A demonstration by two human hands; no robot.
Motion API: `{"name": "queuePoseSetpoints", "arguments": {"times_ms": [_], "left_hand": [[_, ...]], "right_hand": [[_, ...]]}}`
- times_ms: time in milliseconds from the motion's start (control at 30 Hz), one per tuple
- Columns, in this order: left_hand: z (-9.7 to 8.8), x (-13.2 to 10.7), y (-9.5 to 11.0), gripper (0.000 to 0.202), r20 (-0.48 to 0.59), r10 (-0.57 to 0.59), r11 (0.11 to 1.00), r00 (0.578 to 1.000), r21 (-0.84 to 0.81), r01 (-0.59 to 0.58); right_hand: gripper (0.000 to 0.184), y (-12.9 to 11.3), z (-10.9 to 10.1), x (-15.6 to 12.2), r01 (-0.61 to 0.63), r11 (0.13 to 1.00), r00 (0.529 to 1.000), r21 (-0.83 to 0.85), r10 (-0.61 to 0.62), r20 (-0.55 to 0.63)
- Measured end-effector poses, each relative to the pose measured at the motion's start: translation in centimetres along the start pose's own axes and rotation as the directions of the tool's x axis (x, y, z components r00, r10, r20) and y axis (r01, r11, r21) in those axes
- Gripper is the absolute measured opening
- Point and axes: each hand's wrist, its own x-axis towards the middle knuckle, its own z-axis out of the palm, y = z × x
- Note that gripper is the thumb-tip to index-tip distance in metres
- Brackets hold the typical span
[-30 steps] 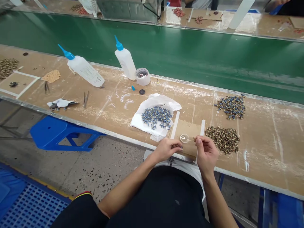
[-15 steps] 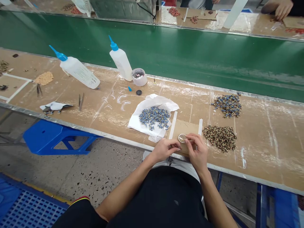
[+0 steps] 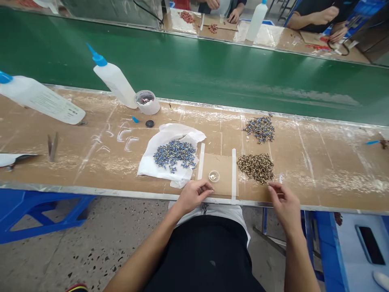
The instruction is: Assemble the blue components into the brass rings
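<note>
My left hand (image 3: pixel 194 195) rests at the front edge of a cardboard pad (image 3: pixel 224 166), thumb and fingers pinched; whatever is between them is too small to make out. Just beyond its fingertips sits a small clear round dish (image 3: pixel 214 176) with a little liquid in it. My right hand (image 3: pixel 285 205) is by the near right edge of a pile of small brass-coloured parts (image 3: pixel 255 168). Its thumb and forefinger come together, and I cannot see what they hold. Left of the pad, blue-and-gold small parts (image 3: pixel 174 155) lie heaped on white paper (image 3: pixel 148 164).
Another pile of blue-and-brass parts (image 3: pixel 260 129) lies farther back. White bottles (image 3: pixel 117 83), a tub (image 3: pixel 147 102), a black cap (image 3: pixel 149 123) and tweezers (image 3: pixel 52 147) stand or lie leftward. Beyond the green belt (image 3: pixel 197 69), other people's hands work. A phone (image 3: pixel 370 244) lies lower right.
My right hand has left the clear dish and moved right to the brass pile. My left hand stays pinched near the dish. The camera view has swung to the right.
</note>
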Motion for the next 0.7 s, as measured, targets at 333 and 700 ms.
{"name": "queuePoseSetpoints", "arguments": {"times_ms": [333, 700], "left_hand": [[0.1, 0.2, -0.1, 0.013, -0.018, 0.009, 1.0, 1.0, 0.023, -0.009], [0.0, -0.2, -0.1, 0.017, 0.008, 0.019, 1.0, 1.0, 0.016, -0.019]], "right_hand": [[0.037, -0.6, 3.0, 0.2, 0.071, 0.992, 0.996, -0.106, -0.076, -0.047], [0.03, -0.5, 2.5, 0.9, 0.193, 0.946, 0.981, -0.259, -0.189, 0.04]]}}
